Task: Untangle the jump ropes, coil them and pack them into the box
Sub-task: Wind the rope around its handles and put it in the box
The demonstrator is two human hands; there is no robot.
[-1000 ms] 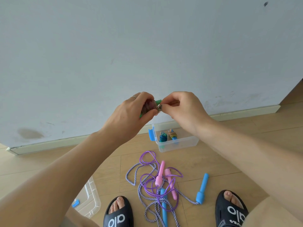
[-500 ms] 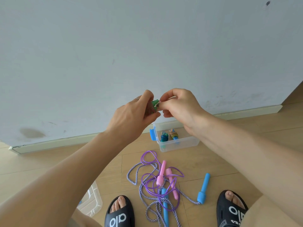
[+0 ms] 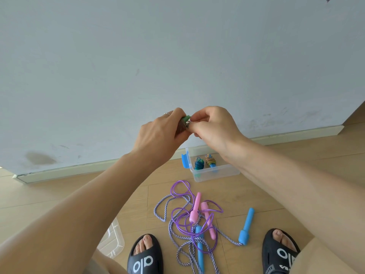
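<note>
hands [image 3: 189, 129] slightly higher; two boxed coils [image 3: 204, 164]

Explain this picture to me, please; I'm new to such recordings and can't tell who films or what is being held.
There is no machine here: a person wears a camera on the head, looking down at their own hands. The left hand grips a coiled rope with a green handle, and the right hand pinches its end. On the wooden floor, by the wall, stands a clear box holding two coiled ropes. Nearer lies a tangle of purple and striped ropes with pink and blue handles, between two black sandals. A clear lid lies at lower left.
</note>
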